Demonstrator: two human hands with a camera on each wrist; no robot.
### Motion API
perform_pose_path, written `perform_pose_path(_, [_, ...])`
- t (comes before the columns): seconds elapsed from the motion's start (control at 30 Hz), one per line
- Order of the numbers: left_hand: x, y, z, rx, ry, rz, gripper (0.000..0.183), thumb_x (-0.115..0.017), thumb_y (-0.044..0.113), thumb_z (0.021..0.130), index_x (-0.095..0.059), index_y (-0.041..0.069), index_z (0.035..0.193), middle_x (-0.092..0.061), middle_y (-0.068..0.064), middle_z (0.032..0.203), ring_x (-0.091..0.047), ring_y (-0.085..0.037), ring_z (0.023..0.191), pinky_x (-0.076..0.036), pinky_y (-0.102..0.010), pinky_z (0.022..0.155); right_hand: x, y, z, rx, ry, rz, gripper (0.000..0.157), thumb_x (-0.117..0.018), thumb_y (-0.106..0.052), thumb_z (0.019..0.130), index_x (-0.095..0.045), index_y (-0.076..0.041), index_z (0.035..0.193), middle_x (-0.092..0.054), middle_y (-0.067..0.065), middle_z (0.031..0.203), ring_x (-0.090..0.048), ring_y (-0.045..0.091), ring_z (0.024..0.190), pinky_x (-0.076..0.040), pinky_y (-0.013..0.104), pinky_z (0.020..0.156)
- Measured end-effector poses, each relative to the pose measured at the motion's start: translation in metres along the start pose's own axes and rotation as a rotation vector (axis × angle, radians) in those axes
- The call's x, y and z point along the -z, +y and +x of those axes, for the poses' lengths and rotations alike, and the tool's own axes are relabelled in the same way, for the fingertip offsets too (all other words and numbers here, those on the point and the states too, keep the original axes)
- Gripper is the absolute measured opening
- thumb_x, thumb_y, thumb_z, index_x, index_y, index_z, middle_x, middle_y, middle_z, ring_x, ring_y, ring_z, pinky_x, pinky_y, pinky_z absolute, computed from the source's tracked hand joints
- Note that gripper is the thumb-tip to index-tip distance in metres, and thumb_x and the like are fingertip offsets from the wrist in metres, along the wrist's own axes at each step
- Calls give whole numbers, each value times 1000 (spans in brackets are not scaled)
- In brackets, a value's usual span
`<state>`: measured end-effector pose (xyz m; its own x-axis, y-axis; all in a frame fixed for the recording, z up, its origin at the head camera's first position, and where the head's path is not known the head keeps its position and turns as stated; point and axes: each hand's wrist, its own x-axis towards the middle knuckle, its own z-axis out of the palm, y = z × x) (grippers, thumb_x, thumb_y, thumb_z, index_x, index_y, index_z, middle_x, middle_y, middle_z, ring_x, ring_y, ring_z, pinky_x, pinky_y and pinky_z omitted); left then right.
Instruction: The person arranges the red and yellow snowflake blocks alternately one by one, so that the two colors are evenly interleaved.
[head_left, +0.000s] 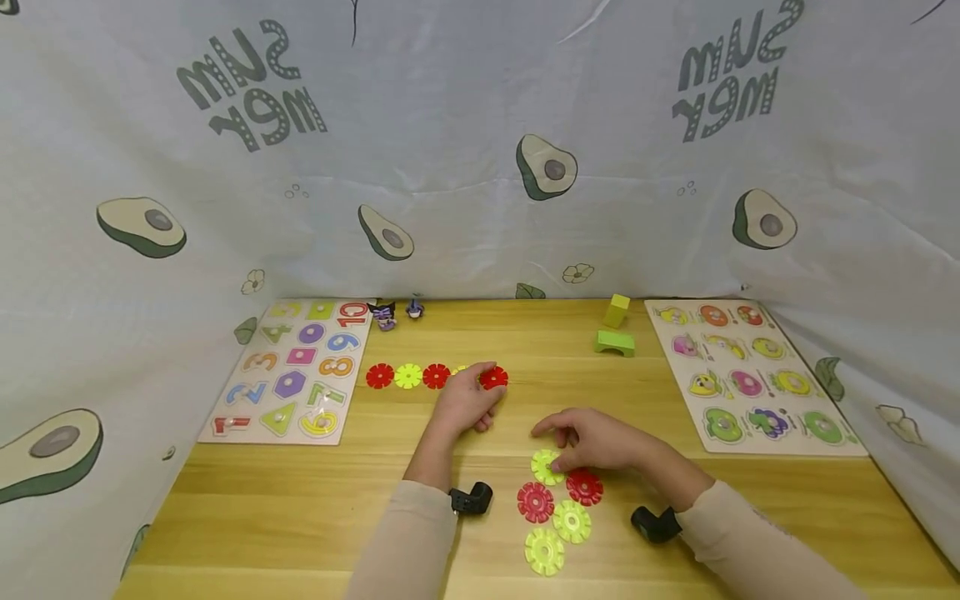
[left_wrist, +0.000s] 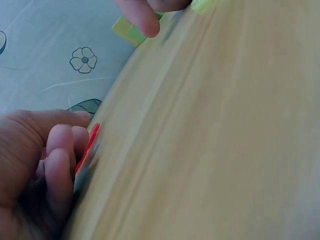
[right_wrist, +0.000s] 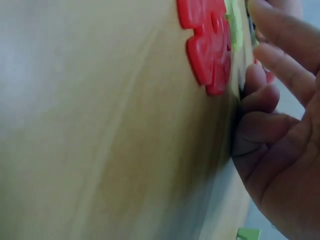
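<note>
The left hand reaches over the pale wood-grain bench, its lower fingers curled in toward the palm. Its forefinger side is at the red notched plastic disc that ends a straight row on the right; whether it pinches this disc or merely touches it, the views do not settle. Leftward from there, the row runs through a yellow-green notched disc mostly hidden by the hand, then red, yellow-green and red.

The right hand is loosely bent, holding nothing visible, with forefinger and thumb apart. Its thumb tip is over the edge of the topmost disc in a loose cluster, a yellow-green one. Below this are two red discs, left and right, then two more yellow-green ones.

A white number-and-shape peg board is at the left, a white fruit peg board at the right. Two small purple-and-black figures are beside the number board. A yellow-green block and a green arch block are near the avocado-printed cloth behind.
</note>
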<state>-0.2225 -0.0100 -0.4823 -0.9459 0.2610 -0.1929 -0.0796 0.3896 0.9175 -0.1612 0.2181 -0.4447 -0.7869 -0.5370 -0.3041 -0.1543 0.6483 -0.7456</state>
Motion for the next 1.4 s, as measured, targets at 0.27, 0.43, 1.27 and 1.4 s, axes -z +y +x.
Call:
perform_pose_path(0.27, [-5,4,-1,36,25,105,53,-63,30,89,-44,24,138,-57,-6,50,-51,-15,36,-48,-29,37,-3,6,-4,41,-32,-67,43,-80,-29,71,-66,-30,111,-52,-4,93,-45,18,85,-42,29,69])
perform_pose_path(0.43, [-6,5,-2,42,42,122,52,-62,29,89,-46,24,137,-56,-5,48,-51,-15,36,-47,-28,36,-5,9,-4,42,-17,-75,38,-80,-28,71,-66,-31,106,-52,-5,92,-46,17,85,-43,29,70])
perform_pose_path(1.27, [-5,6,-2,47,45,138,47,-62,25,90,-49,21,134,-55,-5,48,-50,-15,35,-46,-28,35,-6,4,-4,-2,35,68,26,-74,-25,79,-54,-19,97,-53,3,78,-48,17,67,-42,26,53])
perform_pose_path(1.4, [-6,5,-2,56,45,146,46,-62,26,90,-49,22,134,-56,-5,48,-52,-15,35,-46,-28,35,-3,4,-1,-9,29,156,23,-70,-23,83,-57,-18,101,-55,6,75,-51,18,62,-46,27,53])
